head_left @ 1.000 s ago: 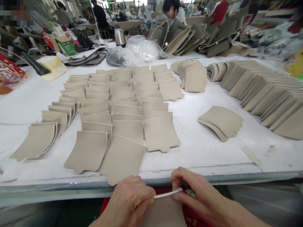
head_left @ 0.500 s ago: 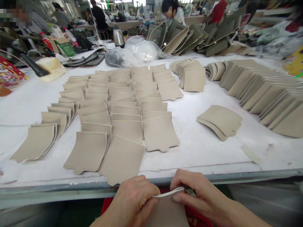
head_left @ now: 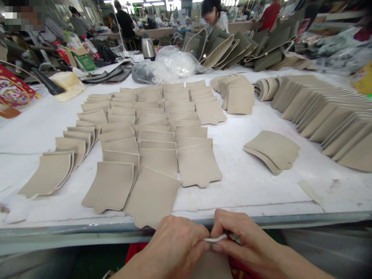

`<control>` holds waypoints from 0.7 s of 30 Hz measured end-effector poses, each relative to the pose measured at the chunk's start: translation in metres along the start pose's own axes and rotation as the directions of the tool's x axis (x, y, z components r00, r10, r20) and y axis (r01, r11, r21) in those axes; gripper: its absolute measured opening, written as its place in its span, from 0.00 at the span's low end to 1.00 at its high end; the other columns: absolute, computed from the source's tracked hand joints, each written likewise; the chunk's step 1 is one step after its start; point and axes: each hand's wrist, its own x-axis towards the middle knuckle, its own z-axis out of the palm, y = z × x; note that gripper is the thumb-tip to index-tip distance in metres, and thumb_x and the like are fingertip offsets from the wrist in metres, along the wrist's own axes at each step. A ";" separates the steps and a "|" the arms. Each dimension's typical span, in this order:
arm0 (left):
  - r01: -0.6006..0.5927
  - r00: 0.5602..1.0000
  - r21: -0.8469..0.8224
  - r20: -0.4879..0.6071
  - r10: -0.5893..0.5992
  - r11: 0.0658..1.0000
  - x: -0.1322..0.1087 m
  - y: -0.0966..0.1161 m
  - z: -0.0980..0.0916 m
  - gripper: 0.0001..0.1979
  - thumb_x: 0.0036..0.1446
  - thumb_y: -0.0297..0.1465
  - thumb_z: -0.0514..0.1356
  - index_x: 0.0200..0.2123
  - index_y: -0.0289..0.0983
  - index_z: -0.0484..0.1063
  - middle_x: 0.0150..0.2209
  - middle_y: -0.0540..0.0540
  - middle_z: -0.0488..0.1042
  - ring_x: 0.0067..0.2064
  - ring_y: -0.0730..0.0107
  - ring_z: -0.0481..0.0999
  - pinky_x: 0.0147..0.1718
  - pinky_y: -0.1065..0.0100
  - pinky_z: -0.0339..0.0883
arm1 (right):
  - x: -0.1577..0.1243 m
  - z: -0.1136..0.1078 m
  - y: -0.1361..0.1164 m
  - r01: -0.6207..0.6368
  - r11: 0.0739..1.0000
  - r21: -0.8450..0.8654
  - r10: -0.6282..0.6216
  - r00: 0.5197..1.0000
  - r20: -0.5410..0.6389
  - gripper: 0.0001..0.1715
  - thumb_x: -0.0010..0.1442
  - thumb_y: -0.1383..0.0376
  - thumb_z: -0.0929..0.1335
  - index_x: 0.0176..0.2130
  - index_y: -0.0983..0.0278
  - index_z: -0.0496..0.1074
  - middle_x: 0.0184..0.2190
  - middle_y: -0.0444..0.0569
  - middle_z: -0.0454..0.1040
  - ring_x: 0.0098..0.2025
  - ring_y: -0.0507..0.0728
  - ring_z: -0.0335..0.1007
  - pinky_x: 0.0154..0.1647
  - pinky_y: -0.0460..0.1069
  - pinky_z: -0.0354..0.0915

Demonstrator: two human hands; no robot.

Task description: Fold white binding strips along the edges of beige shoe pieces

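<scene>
Just in front of the table's edge, a beige leather-like panel with a pale cut edge hangs between my two hands. My left hand pinches its top edge, thumb against fingers. Close beside it, my right hand grips the same edge near its right end. A small dark object shows by the right fingers, too hidden to name. Beyond my hands, overlapping rows of similar beige panels lie on the white tabletop. The lower part of the held panel runs out of view.
Two loose panels lie right of the rows. A long fanned stack fills the right side. Behind are a plastic bag, a kettle, olive pieces and a dark-handled tool. Several people sit or stand farther back.
My left hand has slid right along the panel's top edge, closer to my right hand, so less pale edge shows between them. The view has shifted slightly.
</scene>
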 end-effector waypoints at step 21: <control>-0.201 0.885 0.102 -0.407 0.225 0.974 -0.029 -0.038 0.024 0.14 0.67 0.28 0.48 0.30 0.39 0.68 0.25 0.52 0.74 0.28 0.70 0.76 0.27 0.71 0.62 | -0.011 -0.021 -0.001 0.200 0.905 -0.374 -0.203 0.979 0.032 0.08 0.69 0.61 0.66 0.39 0.61 0.72 0.35 0.45 0.72 0.38 0.55 0.68 0.38 0.47 0.61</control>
